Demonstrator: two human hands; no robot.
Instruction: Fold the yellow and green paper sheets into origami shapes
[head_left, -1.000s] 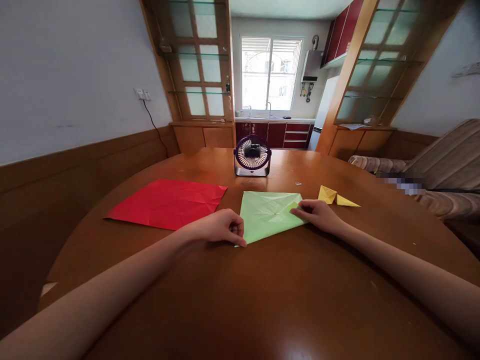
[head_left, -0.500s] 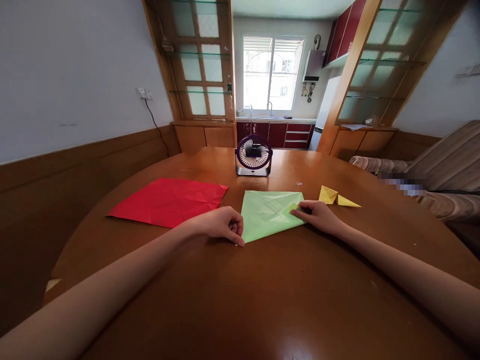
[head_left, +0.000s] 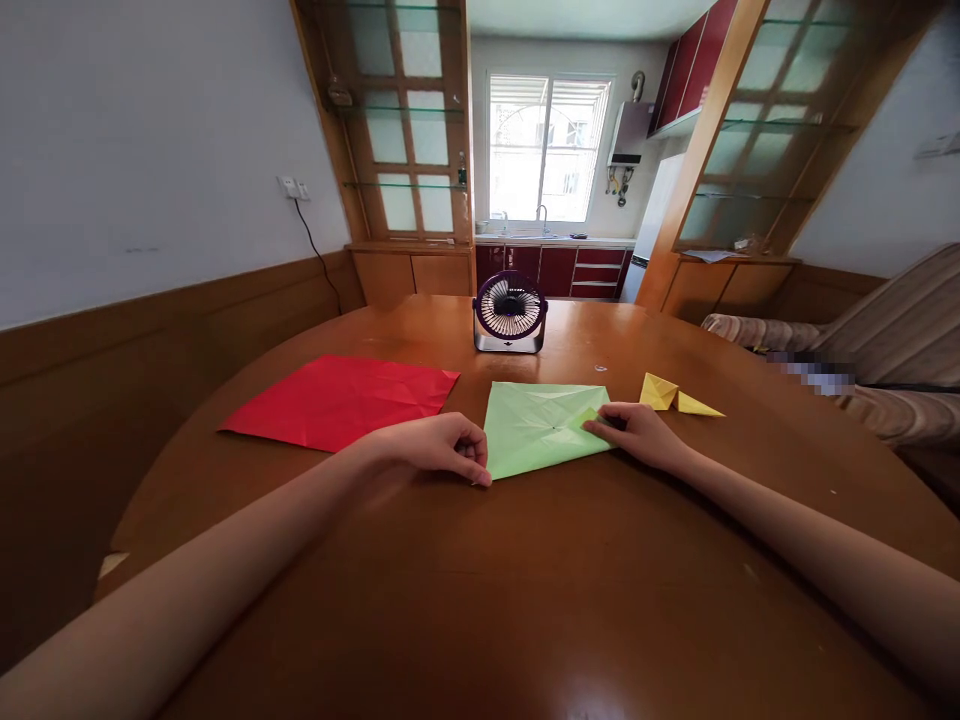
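Note:
A creased light green paper sheet [head_left: 536, 425] lies flat on the round wooden table [head_left: 525, 580]. My left hand [head_left: 435, 445] is curled, its fingertips pinching the sheet's near left corner against the table. My right hand [head_left: 637, 432] rests at the sheet's right corner, holding a small folded flap down with thumb and fingers. Both forearms reach in from the bottom of the head view.
A creased red paper sheet [head_left: 341, 400] lies to the left. A folded yellow paper piece [head_left: 675, 396] sits right of my right hand. A small purple desk fan [head_left: 510, 312] stands behind the green sheet. A striped sofa [head_left: 885, 350] is at right.
Both hands stay on the green sheet's corners with almost no movement. The view has shifted slightly, and the left fingertips pressed a little closer to the corner.

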